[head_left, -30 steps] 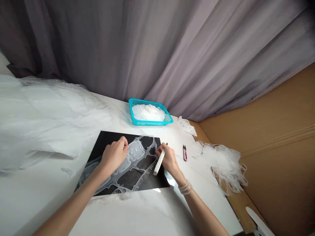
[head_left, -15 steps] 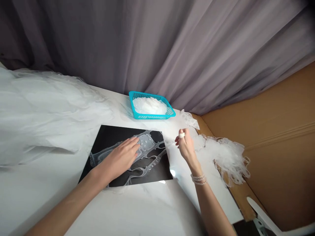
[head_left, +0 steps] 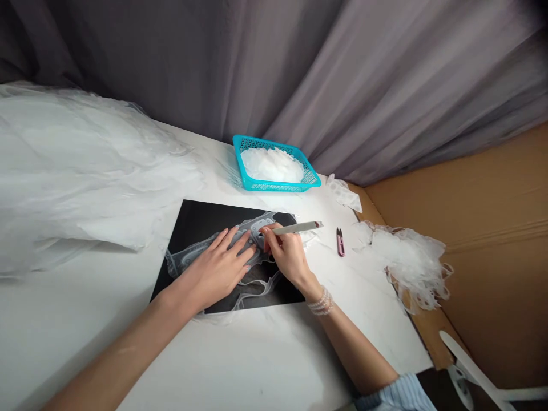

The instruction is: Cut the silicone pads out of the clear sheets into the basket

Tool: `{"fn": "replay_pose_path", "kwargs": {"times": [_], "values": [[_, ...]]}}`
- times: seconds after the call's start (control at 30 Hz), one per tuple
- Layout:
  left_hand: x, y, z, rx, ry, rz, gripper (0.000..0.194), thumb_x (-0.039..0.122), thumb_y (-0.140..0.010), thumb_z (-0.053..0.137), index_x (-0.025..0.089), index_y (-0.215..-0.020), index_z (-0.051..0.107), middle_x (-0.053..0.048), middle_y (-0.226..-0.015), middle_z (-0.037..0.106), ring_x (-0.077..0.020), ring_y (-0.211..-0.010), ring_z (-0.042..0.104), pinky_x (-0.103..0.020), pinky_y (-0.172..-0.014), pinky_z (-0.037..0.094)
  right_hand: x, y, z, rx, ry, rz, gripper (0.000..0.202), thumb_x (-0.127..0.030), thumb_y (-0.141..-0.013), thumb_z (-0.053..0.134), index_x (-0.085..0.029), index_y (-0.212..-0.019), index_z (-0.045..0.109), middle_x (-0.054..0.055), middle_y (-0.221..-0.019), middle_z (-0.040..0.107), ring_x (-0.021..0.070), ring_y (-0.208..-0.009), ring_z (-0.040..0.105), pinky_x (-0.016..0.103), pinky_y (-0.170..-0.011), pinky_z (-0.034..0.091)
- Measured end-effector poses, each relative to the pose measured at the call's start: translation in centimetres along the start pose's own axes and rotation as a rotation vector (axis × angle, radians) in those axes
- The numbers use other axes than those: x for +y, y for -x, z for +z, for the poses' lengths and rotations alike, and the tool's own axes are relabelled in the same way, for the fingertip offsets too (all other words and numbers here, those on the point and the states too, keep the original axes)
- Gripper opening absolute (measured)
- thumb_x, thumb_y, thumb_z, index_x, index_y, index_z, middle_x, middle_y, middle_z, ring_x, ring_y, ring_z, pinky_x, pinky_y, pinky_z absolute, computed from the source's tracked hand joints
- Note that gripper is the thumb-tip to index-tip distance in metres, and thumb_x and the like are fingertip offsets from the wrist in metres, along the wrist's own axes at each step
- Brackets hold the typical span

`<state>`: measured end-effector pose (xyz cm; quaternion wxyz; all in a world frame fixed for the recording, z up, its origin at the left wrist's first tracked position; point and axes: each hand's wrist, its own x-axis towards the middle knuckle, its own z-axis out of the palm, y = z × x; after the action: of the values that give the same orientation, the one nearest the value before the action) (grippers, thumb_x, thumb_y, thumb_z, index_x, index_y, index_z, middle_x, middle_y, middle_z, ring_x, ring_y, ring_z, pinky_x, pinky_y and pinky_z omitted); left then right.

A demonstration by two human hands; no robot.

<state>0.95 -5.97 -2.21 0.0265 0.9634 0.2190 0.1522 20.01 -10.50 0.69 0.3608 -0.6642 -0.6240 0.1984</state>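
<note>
Fingers spread, my left hand [head_left: 222,264] lies flat on a sheer white patterned fabric [head_left: 188,256]. The fabric rests on a black board [head_left: 199,217] on the white table. My right hand [head_left: 287,251] is closed around a pale, pen-like tool [head_left: 297,228], its rear end pointing right. The tool's front end is at the fabric, just right of my left fingers; its very tip is hard to make out. Loops of trimmed fabric edge [head_left: 257,288] lie on the lower part of the board.
A turquoise basket [head_left: 280,186] of white pieces stands behind the board. Small pink snips [head_left: 340,242] lie to the right, near a pile of white scraps [head_left: 406,257]. Sheer white fabric [head_left: 85,177] is heaped at the left. A cardboard wall [head_left: 479,240] bounds the right side.
My right hand has moved left onto the fabric, and the pen-like tool now shows in it. The snips have come into sight where that hand was. The view has shifted slightly.
</note>
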Motion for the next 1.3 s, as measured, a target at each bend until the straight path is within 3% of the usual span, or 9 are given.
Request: {"fn": "replay_pose_path", "kwargs": {"times": [0.13,0.37,0.63,0.83,0.97,1.13,1.3], "values": [[0.3,0.3,-0.2,-0.008,-0.031,0.001,0.039,0.029,-0.099,0.046,0.016,-0.133,0.058,-0.016,-0.146,0.055,-0.0385,-0.14,0.044,-0.051,-0.112,0.041,-0.4,0.1,0.4,-0.033,0.048,-0.047,0.039,-0.032,-0.103,0.042,-0.019,-0.067,0.051,0.002,-0.081,0.065,0.01,-0.054,0.049,0.026,-0.057,0.036],[0.8,0.5,-0.4,-0.021,-0.053,-0.026,0.038,0.027,-0.099,0.044,0.016,-0.132,0.058,-0.016,-0.144,0.056,-0.0389,-0.141,0.043,-0.052,-0.112,0.041,0.4,-0.1,0.8,-0.04,0.185,-0.165,0.029,-0.029,-0.105,0.04,-0.018,-0.083,0.056,0.0,-0.069,0.057,0.0117,-0.054,0.045,0.027,-0.058,0.035],[0.7,0.5,-0.3,-0.085,0.006,-0.045,0.042,0.027,-0.101,0.037,0.018,-0.138,0.055,-0.011,-0.153,0.049,-0.0391,-0.145,0.036,-0.054,-0.115,0.038,0.3,1.1,0.5,-0.128,0.28,-0.173,0.026,-0.031,-0.106,0.034,-0.022,-0.089,0.052,0.003,-0.074,0.06,0.0159,-0.057,0.052,0.029,-0.056,0.042],[0.7,0.4,-0.4,-0.072,-0.007,-0.019,0.046,0.025,-0.101,0.032,0.016,-0.141,0.054,-0.014,-0.157,0.044,-0.0377,-0.147,0.033,-0.061,-0.117,0.029,1.0,1.9,-0.3,-0.121,0.208,-0.234,0.02,-0.027,-0.104,0.043,-0.021,-0.105,0.062,0.006,-0.093,0.068,0.0182,-0.078,0.064,0.032,-0.073,0.053],[0.7,0.3,-0.7,-0.092,-0.006,0.016,0.051,0.025,-0.103,0.026,0.009,-0.148,0.044,-0.018,-0.155,0.044,-0.0317,-0.145,0.039,-0.059,-0.119,0.026,1.1,1.2,0.1,-0.029,0.191,-0.228,0.017,-0.025,-0.101,0.048,-0.02,-0.099,0.065,0.005,-0.087,0.069,0.0158,-0.069,0.062,0.029,-0.067,0.051],[0.6,0.3,-0.7,-0.098,-0.011,0.02,0.051,0.026,-0.103,0.026,0.01,-0.147,0.046,-0.019,-0.154,0.046,-0.0316,-0.143,0.043,-0.055,-0.118,0.03,0.6,0.8,0.2,0.007,0.142,-0.129,0.014,-0.027,-0.095,0.055,-0.02,-0.085,0.061,0.001,-0.076,0.063,0.0126,-0.059,0.054,0.026,-0.058,0.045],[0.6,0.3,-0.7,-0.102,-0.024,0.027,0.051,0.026,-0.103,0.024,0.011,-0.147,0.046,-0.019,-0.155,0.045,-0.0309,-0.143,0.043,-0.055,-0.117,0.031,0.5,1.1,0.0,-0.004,0.115,-0.12,0.013,-0.026,-0.096,0.054,-0.02,-0.087,0.061,0.002,-0.078,0.065,0.0129,-0.061,0.055,0.026,-0.06,0.046]]}}
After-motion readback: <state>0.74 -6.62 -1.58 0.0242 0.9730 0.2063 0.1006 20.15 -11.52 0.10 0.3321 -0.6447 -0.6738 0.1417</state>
